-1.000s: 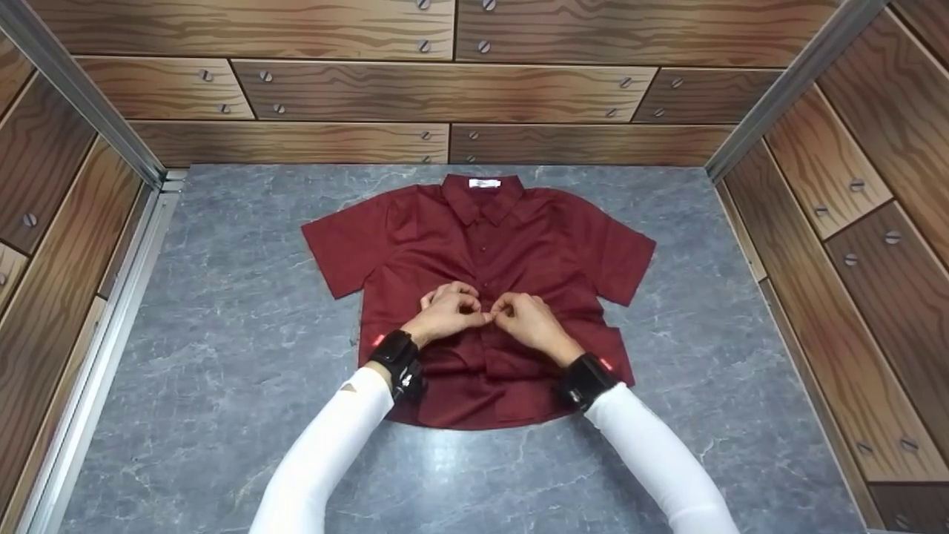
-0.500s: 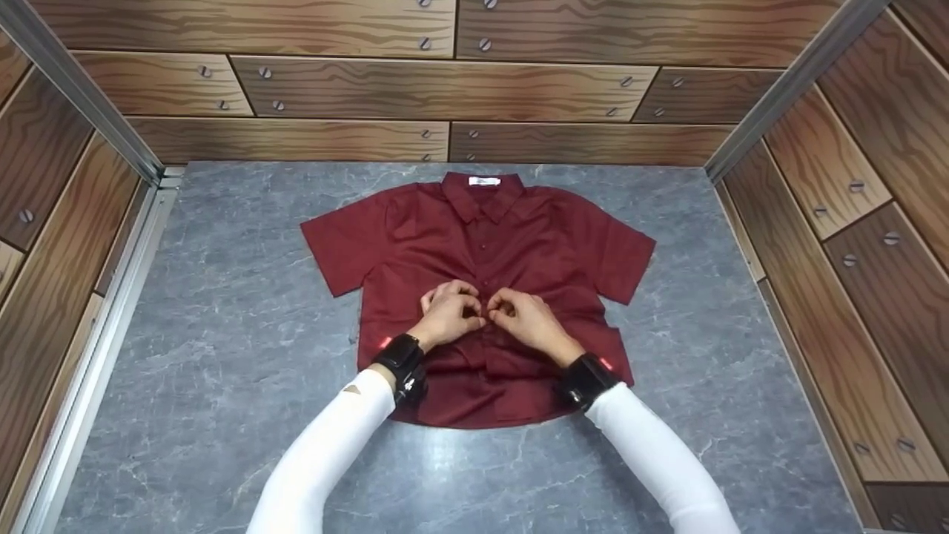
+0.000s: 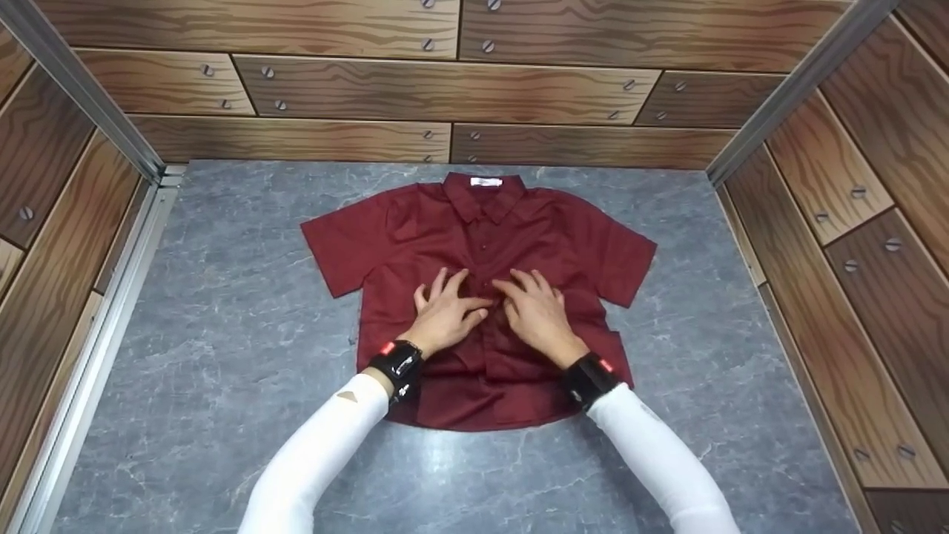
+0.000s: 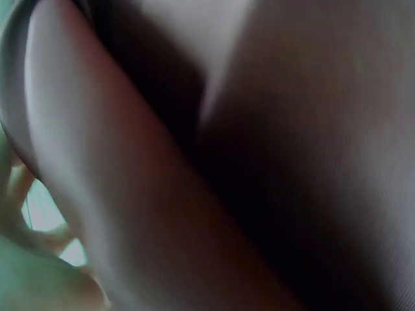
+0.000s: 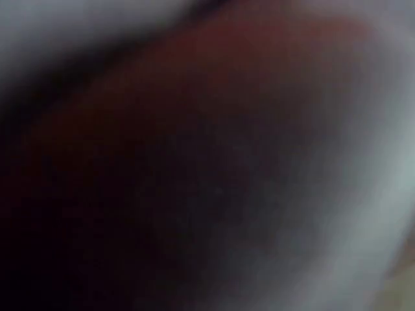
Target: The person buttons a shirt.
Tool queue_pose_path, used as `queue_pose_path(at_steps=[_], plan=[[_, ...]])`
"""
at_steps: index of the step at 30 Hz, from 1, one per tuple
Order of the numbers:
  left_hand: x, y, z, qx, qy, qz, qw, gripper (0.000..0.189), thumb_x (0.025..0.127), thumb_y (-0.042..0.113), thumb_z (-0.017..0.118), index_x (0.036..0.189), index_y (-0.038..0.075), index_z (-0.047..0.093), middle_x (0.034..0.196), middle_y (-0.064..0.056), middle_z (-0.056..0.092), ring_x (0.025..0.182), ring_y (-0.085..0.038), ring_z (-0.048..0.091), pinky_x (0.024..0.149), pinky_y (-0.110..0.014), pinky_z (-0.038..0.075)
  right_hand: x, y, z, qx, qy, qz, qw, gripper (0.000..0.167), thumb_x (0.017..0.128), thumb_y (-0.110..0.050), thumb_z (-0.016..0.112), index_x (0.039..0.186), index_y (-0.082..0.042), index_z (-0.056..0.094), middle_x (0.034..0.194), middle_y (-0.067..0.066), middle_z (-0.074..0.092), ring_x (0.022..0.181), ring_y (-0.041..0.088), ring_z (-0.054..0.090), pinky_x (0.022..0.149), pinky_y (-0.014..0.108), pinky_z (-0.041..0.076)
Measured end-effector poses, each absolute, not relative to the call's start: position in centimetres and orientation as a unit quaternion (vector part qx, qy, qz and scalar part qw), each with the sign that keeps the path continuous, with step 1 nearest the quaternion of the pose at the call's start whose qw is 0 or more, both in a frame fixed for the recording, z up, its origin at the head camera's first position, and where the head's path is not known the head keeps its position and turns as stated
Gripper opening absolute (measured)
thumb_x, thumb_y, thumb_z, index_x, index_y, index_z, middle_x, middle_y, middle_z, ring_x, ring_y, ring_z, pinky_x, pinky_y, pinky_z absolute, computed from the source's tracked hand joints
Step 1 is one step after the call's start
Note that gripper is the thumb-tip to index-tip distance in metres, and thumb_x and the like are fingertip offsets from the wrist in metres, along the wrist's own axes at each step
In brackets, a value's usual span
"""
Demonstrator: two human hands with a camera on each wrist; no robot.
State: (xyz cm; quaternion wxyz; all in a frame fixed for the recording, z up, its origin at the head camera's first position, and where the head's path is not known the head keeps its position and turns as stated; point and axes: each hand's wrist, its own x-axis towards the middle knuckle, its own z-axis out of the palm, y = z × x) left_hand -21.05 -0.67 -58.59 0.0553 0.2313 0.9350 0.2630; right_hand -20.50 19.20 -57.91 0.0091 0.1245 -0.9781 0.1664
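A dark red short-sleeved shirt (image 3: 415, 230) lies spread out face up, its collar (image 3: 485, 200) toward the back wall. My left hand (image 3: 445, 315) is over the shirt's front, left of the button strip, with fingers spread and extended. Across the strip, my right hand (image 3: 537, 311) also has its fingers spread over the cloth. Both hands' index fingers point toward the strip near a button (image 3: 485, 284). Close-up fabric folds (image 4: 142, 168) and part of a hand fill the left wrist view. The right wrist view is too dark and blurred to read.
The shirt lies on a grey marbled tabletop (image 3: 245, 356). Wood-patterned panels (image 3: 445, 89) wall it in at the back and both sides. Metal rails (image 3: 89, 356) run along the left edge and up the corners.
One second ago both hands had curled fingertips pinched together at the button strip. They have since drawn slightly apart, and now the fingers are spread. The shirt has stayed in place.
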Motion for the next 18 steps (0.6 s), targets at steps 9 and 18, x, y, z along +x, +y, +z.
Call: queue_pose_path(at_steps=[9, 18], plan=[[-21.7, -1.2, -58.6, 0.246, 0.944, 0.137, 0.173, 0.081, 0.078, 0.073, 0.057, 0.148, 0.047, 0.027, 0.164, -0.007, -0.003, 0.148, -0.041, -0.008, 0.109, -0.071, -0.001, -20.7, 19.0, -58.4, 0.106, -0.978, 0.097, -0.154, 0.054, 0.099, -0.056, 0.037, 0.150, -0.045, 0.023, 0.164, 0.000, 0.007, 0.147, 0.045, 0.002, 0.103, 0.077, 0.010], [-23.8, -1.0, -58.4, 0.249, 0.942, 0.115, 0.194, 0.091, 0.071, 0.076, 0.061, 0.148, 0.051, 0.021, 0.164, -0.003, -0.006, 0.148, -0.038, -0.011, 0.110, -0.070, -0.003, -22.9, 19.4, -57.4, 0.096, -0.970, 0.081, -0.209, 0.060, 0.096, -0.061, 0.037, 0.150, -0.049, 0.014, 0.164, -0.001, 0.000, 0.148, 0.043, -0.004, 0.103, 0.078, 0.009]])
